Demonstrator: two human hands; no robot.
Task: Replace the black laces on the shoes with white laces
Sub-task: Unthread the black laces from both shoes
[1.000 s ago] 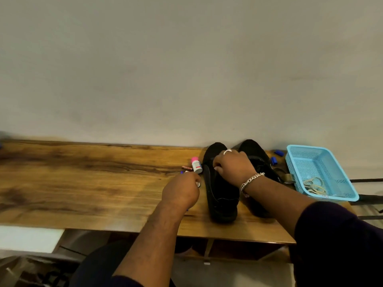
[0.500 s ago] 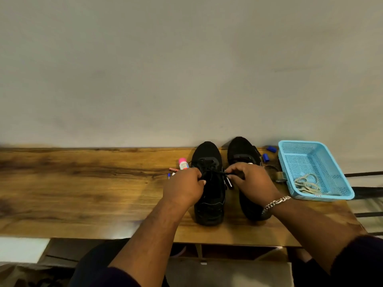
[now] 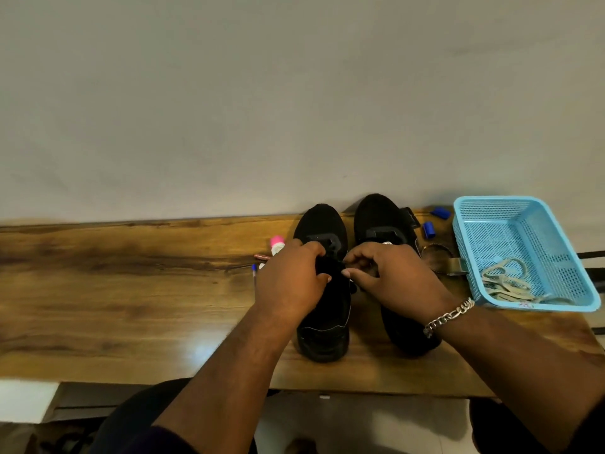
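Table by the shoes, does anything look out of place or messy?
Nothing spilled or damaged. Two blue caps lie loose beside the basket, and a pink-capped bottle with pens sits left of the shoes.

2 black shoes (image 3: 322, 309) upright, side by side, toes to wall | white laces (image 3: 504, 283) piled in basket

A pink-capped bottle (image 3: 277, 244), pens (image 3: 254, 269) and two blue caps (image 3: 428, 230) lie on the wooden table (image 3: 114, 290)

glossy wood table (image 3: 114, 290), plastic (perforated) basket (image 3: 484, 204)
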